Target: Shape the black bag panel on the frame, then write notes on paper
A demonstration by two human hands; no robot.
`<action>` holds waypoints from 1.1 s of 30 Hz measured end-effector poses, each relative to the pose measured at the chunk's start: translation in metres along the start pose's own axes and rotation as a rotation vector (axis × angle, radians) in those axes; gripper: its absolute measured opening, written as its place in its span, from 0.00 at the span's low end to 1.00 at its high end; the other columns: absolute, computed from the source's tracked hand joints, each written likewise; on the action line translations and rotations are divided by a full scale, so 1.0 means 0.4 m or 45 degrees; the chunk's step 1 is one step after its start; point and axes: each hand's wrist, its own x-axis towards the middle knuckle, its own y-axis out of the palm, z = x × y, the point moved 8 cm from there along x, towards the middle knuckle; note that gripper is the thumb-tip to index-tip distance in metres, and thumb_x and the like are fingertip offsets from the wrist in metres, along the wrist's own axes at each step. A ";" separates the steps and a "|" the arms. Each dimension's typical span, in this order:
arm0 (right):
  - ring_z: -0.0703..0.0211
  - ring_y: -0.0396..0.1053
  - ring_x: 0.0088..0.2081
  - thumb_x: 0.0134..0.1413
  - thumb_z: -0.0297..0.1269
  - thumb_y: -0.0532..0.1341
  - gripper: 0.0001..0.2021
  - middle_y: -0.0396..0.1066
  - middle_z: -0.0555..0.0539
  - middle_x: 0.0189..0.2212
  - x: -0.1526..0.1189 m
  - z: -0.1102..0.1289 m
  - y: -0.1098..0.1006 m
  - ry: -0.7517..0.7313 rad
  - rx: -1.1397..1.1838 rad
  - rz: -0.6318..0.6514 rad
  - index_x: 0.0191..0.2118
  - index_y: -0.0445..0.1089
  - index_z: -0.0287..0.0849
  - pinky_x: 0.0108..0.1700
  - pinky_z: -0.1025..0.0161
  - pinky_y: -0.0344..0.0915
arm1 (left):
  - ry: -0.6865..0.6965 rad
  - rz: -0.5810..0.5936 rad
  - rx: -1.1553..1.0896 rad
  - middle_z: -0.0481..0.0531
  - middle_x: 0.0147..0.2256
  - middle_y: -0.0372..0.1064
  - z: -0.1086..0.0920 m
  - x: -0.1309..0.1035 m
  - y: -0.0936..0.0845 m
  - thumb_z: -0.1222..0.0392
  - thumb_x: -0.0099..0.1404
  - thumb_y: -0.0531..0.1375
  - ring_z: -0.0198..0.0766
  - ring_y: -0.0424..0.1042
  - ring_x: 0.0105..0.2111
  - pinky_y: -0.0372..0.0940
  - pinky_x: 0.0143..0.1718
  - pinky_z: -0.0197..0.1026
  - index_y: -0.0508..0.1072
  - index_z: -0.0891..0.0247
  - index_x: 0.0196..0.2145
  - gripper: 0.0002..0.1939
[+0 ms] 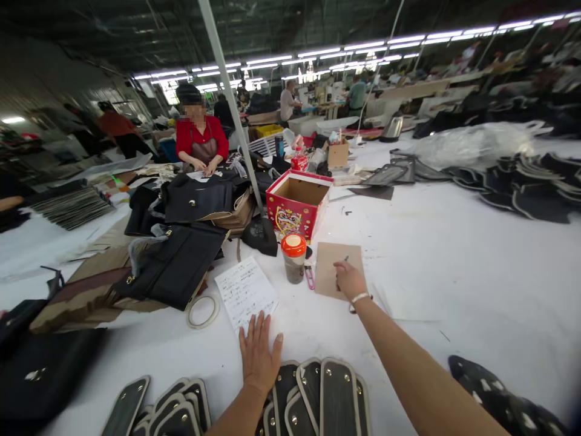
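Note:
My left hand (259, 357) lies flat with fingers spread, its fingertips on the lower edge of a handwritten sheet of paper (245, 290). In my right hand (350, 280) is a pen (346, 258), mostly hidden by the fingers, over a brown piece of cardboard (325, 260). Between the paper and the cardboard stand a plastic jar with an orange lid (294, 259) and, beside it, a pink utility knife (309, 277). Black leather pieces with pale edges and metal studs (338, 393) lie just below my left hand.
A red patterned box (293, 209) stands behind the jar, near a metal pole (236, 115). Left are a roll of tape (202, 312) and stacked black bags (177, 263). A person in red (202, 142) works across the table. Black pieces (521, 181) and plastic wrap (476, 145) lie right.

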 end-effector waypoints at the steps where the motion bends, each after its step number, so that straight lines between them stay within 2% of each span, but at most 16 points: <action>1: 0.58 0.73 0.30 0.56 0.28 0.39 0.23 0.74 0.41 0.33 -0.063 0.007 -0.019 -0.020 0.057 -0.002 0.53 0.62 0.34 0.33 0.62 0.69 | -0.031 0.011 -0.021 0.56 0.60 0.53 0.002 0.001 -0.002 0.52 0.67 0.45 0.51 0.48 0.61 0.40 0.60 0.62 0.59 0.65 0.58 0.25; 3: 0.60 0.73 0.36 0.55 0.32 0.42 0.22 0.72 0.43 0.41 -0.204 0.037 -0.057 -0.166 0.384 0.020 0.53 0.61 0.38 0.39 0.62 0.69 | -0.109 0.027 -0.063 0.57 0.59 0.55 0.007 0.005 -0.007 0.52 0.67 0.45 0.50 0.49 0.60 0.40 0.60 0.62 0.59 0.66 0.58 0.26; 4: 0.58 0.73 0.38 0.53 0.34 0.46 0.21 0.72 0.44 0.41 -0.277 0.055 -0.077 -0.244 0.483 0.038 0.52 0.60 0.40 0.41 0.60 0.69 | -0.151 0.036 -0.081 0.57 0.59 0.56 0.008 0.008 -0.011 0.52 0.67 0.45 0.50 0.50 0.60 0.40 0.60 0.62 0.59 0.66 0.58 0.25; 7: 0.56 0.72 0.38 0.54 0.39 0.53 0.16 0.73 0.46 0.37 -0.466 0.096 -0.131 -0.345 0.252 0.003 0.49 0.61 0.44 0.41 0.59 0.67 | -0.273 0.061 -0.101 0.57 0.57 0.60 0.009 0.023 -0.027 0.57 0.65 0.48 0.51 0.53 0.58 0.44 0.58 0.64 0.63 0.63 0.56 0.22; 9: 0.58 0.70 0.30 0.54 0.44 0.56 0.10 0.71 0.49 0.28 -0.550 0.124 -0.162 -0.359 0.130 -0.083 0.37 0.64 0.44 0.34 0.62 0.66 | -0.303 0.056 -0.078 0.56 0.55 0.62 0.011 0.042 -0.045 0.62 0.63 0.51 0.53 0.56 0.56 0.47 0.55 0.66 0.67 0.58 0.53 0.20; 12: 0.63 0.63 0.23 0.55 0.47 0.57 0.13 0.64 0.52 0.21 -0.616 0.173 -0.178 -0.331 0.227 -0.157 0.27 0.62 0.43 0.30 0.65 0.62 | -0.194 0.053 -0.066 0.55 0.49 0.65 0.019 0.081 -0.069 0.66 0.61 0.54 0.52 0.60 0.51 0.48 0.54 0.66 0.72 0.53 0.46 0.17; 14: 0.63 0.60 0.21 0.58 0.48 0.53 0.14 0.61 0.54 0.18 -0.626 0.197 -0.171 -0.213 0.479 -0.192 0.32 0.64 0.43 0.28 0.66 0.61 | -0.005 0.079 -0.091 0.52 0.47 0.67 0.026 0.107 -0.075 0.67 0.61 0.54 0.48 0.62 0.48 0.46 0.56 0.62 0.73 0.52 0.44 0.16; 16: 0.63 0.61 0.21 0.59 0.50 0.51 0.17 0.63 0.54 0.18 -0.618 0.226 -0.145 -0.092 0.793 -0.178 0.45 0.64 0.43 0.29 0.64 0.63 | 0.226 0.116 -0.100 0.51 0.45 0.68 0.032 0.126 -0.073 0.67 0.61 0.54 0.45 0.62 0.47 0.47 0.57 0.57 0.73 0.52 0.45 0.16; 18: 0.60 0.67 0.26 0.57 0.52 0.53 0.26 0.72 0.48 0.27 -0.597 0.268 -0.098 0.001 1.117 -0.078 0.56 0.57 0.42 0.35 0.58 0.67 | 0.413 0.150 -0.087 0.52 0.44 0.68 0.039 0.136 -0.069 0.66 0.62 0.53 0.44 0.63 0.45 0.52 0.54 0.54 0.71 0.55 0.47 0.17; 19: 0.58 0.70 0.30 0.55 0.53 0.55 0.28 0.73 0.44 0.33 -0.583 0.290 -0.071 0.052 1.269 -0.013 0.57 0.56 0.41 0.39 0.55 0.67 | 0.478 0.164 -0.074 0.54 0.43 0.68 0.044 0.139 -0.067 0.66 0.63 0.52 0.45 0.63 0.44 0.55 0.51 0.53 0.70 0.57 0.49 0.18; 22: 0.54 0.72 0.38 0.47 0.50 0.63 0.27 0.72 0.39 0.43 -0.537 0.341 0.010 0.229 1.622 0.116 0.51 0.64 0.40 0.49 0.50 0.64 | 0.608 0.200 -0.030 0.59 0.47 0.66 0.058 0.133 -0.069 0.67 0.63 0.50 0.48 0.63 0.46 0.58 0.45 0.51 0.66 0.62 0.52 0.20; 25: 0.59 0.71 0.35 0.42 0.42 0.68 0.21 0.74 0.44 0.37 -0.488 0.358 0.068 0.334 1.790 0.084 0.44 0.69 0.41 0.51 0.52 0.65 | 0.733 0.252 -0.023 0.59 0.50 0.64 0.096 0.106 -0.085 0.69 0.61 0.49 0.47 0.62 0.48 0.58 0.45 0.47 0.63 0.63 0.54 0.23; 27: 0.64 0.69 0.29 0.42 0.40 0.68 0.14 0.73 0.50 0.28 -0.458 0.352 0.103 0.392 1.868 0.021 0.37 0.70 0.42 0.49 0.55 0.67 | 0.809 0.296 -0.039 0.56 0.49 0.66 0.152 0.087 -0.101 0.68 0.59 0.50 0.43 0.64 0.46 0.59 0.44 0.42 0.60 0.63 0.57 0.26; 30: 0.71 0.57 0.17 0.44 0.39 0.67 0.09 0.60 0.59 0.15 -0.418 0.350 0.161 0.477 1.926 -0.036 0.26 0.67 0.42 0.44 0.58 0.71 | 0.855 0.336 -0.059 0.53 0.49 0.67 0.265 0.076 -0.128 0.65 0.60 0.51 0.39 0.65 0.46 0.59 0.45 0.40 0.59 0.63 0.57 0.26; 32: 0.73 0.51 0.14 0.47 0.41 0.64 0.09 0.54 0.61 0.12 -0.389 0.376 0.202 0.466 1.910 -0.014 0.25 0.66 0.42 0.41 0.58 0.71 | 0.851 0.343 -0.068 0.53 0.51 0.66 0.328 0.076 -0.138 0.63 0.63 0.50 0.41 0.63 0.49 0.57 0.48 0.42 0.63 0.62 0.54 0.21; 33: 0.72 0.53 0.14 0.48 0.42 0.62 0.09 0.56 0.61 0.12 -0.373 0.399 0.223 0.426 1.880 0.012 0.28 0.66 0.42 0.41 0.58 0.71 | 0.850 0.343 -0.076 0.54 0.51 0.65 0.348 0.075 -0.141 0.62 0.64 0.49 0.42 0.63 0.50 0.56 0.50 0.44 0.64 0.61 0.54 0.20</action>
